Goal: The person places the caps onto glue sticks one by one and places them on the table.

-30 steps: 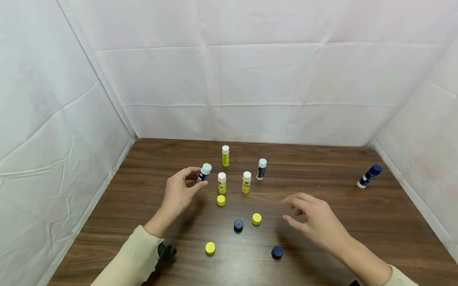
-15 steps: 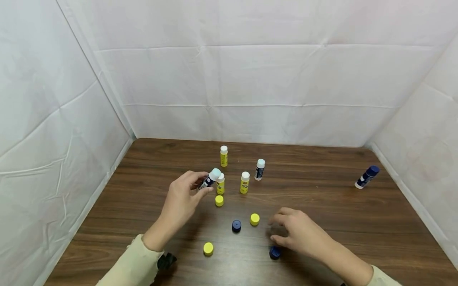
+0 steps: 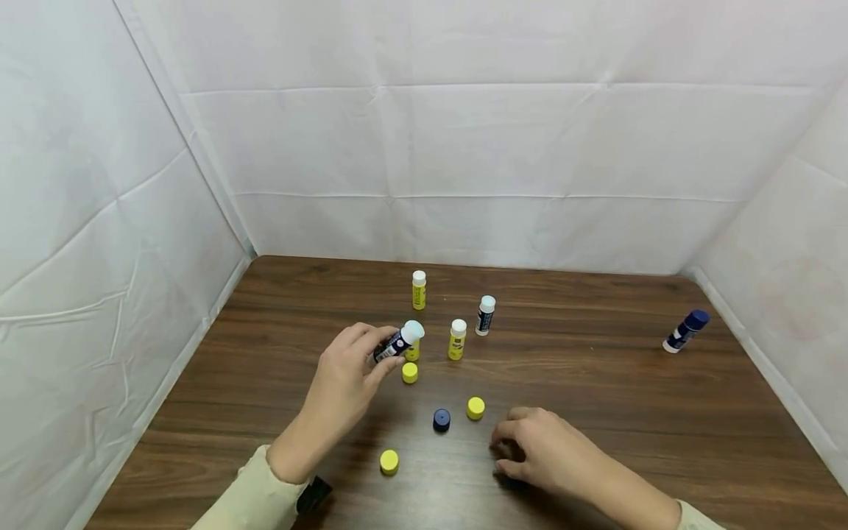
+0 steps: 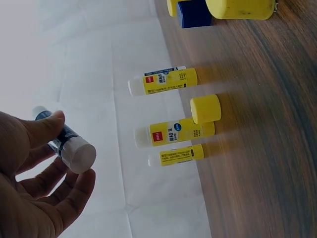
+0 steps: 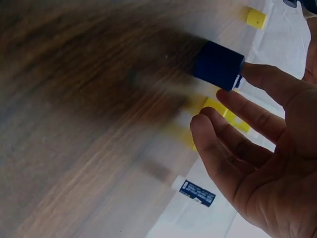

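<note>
My left hand [image 3: 344, 372] holds a navy glue stick [image 3: 392, 347] with a bare white top, tilted to the right above the table. In the left wrist view, thumb and fingers grip that glue stick [image 4: 64, 136] at its label. My right hand [image 3: 546, 449] is low over the table, fingers spread and slightly bent around a navy cap [image 5: 219, 65]. The thumb's tip is right at the cap's edge, and another fingertip lies just below it. From the head view, the hand hides this cap. Nearby sit a second navy cap [image 3: 441, 420] and a yellow cap [image 3: 475, 408].
Yellow glue sticks with white tops stand upright, one at the back [image 3: 419, 291] and one in the middle [image 3: 457, 340]; another [image 3: 412, 351] is partly hidden behind the held stick. An uncapped navy glue stick [image 3: 485, 316] stands near them, and a capped one [image 3: 685, 331] far right. Other yellow caps [image 3: 389, 462] lie forward.
My left hand has moved right with the glue stick, tipping it further over. My right hand has come down and left to the navy cap, now covering it in the head view.
</note>
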`<state>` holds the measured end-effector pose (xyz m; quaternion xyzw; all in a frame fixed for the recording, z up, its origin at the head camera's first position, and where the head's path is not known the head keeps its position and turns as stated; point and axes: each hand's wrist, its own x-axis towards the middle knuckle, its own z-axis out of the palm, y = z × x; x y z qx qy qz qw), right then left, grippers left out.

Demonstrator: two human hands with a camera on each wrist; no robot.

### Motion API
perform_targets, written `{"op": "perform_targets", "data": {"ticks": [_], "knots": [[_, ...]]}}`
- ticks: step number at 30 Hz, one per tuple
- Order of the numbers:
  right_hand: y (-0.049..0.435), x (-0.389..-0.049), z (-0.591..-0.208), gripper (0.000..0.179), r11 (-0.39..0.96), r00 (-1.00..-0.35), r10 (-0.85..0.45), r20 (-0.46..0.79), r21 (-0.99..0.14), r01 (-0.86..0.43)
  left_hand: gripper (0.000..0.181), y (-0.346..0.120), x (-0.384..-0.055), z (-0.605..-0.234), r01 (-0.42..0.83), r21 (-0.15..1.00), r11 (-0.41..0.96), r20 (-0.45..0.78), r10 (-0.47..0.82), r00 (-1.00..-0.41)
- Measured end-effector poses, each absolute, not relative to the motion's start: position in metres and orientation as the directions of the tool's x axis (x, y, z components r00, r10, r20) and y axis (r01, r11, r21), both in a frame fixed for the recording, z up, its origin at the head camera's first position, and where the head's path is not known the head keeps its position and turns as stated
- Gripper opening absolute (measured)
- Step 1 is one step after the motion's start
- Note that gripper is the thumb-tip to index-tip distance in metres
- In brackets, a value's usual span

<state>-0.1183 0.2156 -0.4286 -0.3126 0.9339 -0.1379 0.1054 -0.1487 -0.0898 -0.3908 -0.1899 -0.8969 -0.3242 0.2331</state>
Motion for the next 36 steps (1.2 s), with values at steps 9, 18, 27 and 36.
{"op": "perform_targets", "data": {"ticks": [9, 18, 27, 36], "knots": [[0.215, -0.109, -0.429, 0.021, 0.739, -0.751, -0.642, -0.154, -0.387, -0.552, 0.037, -0.09, -0.146, -0.392, 0.515, 0.441, 0.735, 0.574, 0.211, -0.791], [0.214, -0.109, -0.431, 0.025, 0.722, -0.727, -0.669, -0.155, -0.365, -0.588, 0.037, -0.09, -0.144, -0.392, 0.542, 0.403, 0.738, 0.596, 0.237, -0.767], [0.214, -0.109, -0.428, 0.023, 0.717, -0.733, -0.67, -0.119, -0.359, -0.598, 0.035, -0.09, -0.147, -0.394, 0.549, 0.387, 0.741, 0.605, 0.245, -0.757], [0.215, -0.116, -0.414, 0.021, 0.675, -0.802, -0.59, 0.097, -0.487, -0.555, 0.039, -0.088, -0.147, -0.392, 0.603, 0.331, 0.726, 0.631, 0.304, -0.713]]}}
